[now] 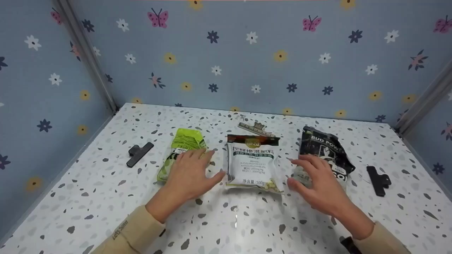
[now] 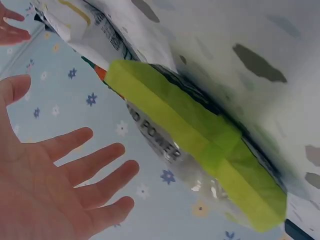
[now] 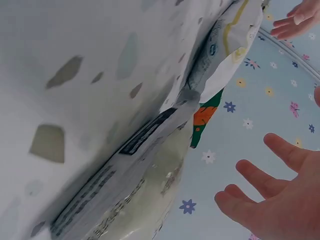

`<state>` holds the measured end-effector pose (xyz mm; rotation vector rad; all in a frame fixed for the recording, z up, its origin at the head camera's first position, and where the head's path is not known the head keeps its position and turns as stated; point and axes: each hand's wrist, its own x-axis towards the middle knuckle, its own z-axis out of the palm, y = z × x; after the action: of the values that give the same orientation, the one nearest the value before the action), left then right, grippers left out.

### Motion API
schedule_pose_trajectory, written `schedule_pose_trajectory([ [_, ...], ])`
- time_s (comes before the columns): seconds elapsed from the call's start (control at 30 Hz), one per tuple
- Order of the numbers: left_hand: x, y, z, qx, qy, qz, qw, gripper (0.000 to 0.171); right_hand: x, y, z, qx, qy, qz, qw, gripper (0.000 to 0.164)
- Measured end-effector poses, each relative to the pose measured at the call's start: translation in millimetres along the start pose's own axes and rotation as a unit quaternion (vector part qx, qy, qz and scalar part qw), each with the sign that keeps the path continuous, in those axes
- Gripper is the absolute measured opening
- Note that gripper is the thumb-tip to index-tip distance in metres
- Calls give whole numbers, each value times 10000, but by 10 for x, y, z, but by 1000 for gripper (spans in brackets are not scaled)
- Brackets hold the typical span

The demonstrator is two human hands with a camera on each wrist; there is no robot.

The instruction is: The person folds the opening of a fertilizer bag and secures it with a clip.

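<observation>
Three plastic packets lie in a row on the speckled table. My left hand [image 1: 192,173], fingers spread, hovers over the lime-green packet [image 1: 187,135] on the left; a gap shows between palm and packet [image 2: 200,140] in the left wrist view. At the centre is a white 500g packet [image 1: 252,165] with a dark top band. Over the lower left part of the black "BUD POWER" packet [image 1: 317,139] is my right hand [image 1: 323,187], its fingers loosely bent and holding nothing. The right wrist view shows that hand apart from the packet [image 3: 145,190], whose lower part is pale.
A black clip [image 1: 140,154] lies left of the green packet, and another black clip [image 1: 378,181] right of the black one. Behind the white packet is a flat ruler-like strip [image 1: 257,129] with a crown-shaped top. Flower-patterned walls [image 1: 240,70] enclose the table's back and sides.
</observation>
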<state>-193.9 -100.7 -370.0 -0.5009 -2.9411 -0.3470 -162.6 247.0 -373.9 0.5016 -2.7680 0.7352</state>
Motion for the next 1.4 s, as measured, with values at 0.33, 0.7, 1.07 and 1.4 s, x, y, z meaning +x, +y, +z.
schedule_pose_trajectory([
  [0.33, 129, -505, -199, -1314, -223, -891, 9871, 59, 162, -163, 38, 719, 124, 2, 9973, 45],
  [0.7, 187, -981, -326, -3131, -840, -1418, 9353, 58, 407, -451, 284, 1496, -232, -183, 9883, 42],
  [1.07, 304, -1249, -189, -4225, -1220, -2150, 8720, 73, 657, -734, 613, 2286, -713, 128, 9708, 37],
  [1.4, 405, -1243, -30, -4489, -1401, -2246, 8534, 74, 934, -1001, 861, 3141, -1103, 860, 9390, 43],
])
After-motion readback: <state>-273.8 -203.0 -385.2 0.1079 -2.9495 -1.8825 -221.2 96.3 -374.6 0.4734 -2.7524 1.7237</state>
